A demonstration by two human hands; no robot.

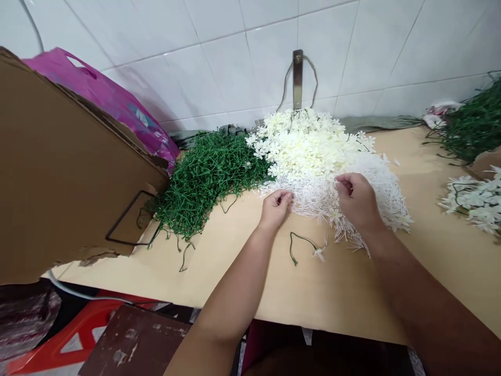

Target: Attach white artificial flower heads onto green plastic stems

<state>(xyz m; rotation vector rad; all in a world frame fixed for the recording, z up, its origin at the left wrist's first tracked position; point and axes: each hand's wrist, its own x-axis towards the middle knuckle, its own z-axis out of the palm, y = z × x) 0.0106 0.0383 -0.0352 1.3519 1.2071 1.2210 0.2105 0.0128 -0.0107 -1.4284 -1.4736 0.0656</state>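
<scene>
My left hand is closed in a pinch at the front edge of a heap of thin white plastic stamens. Whatever its fingertips hold is too small to make out. To its right, my right hand is over the same heap, thumb and fingers pinched together, their contents hidden. Behind both hands rises a pile of cream-white artificial flower heads. A tangle of green plastic stems lies left of my left hand. One loose green stem with a white tip rests on the table in front of the hands.
A large cardboard box and a pink bag stand at the left. On the right are more green stems and a bunch of white flowers. A metal strap stands against the tiled wall. A red stool is below the table.
</scene>
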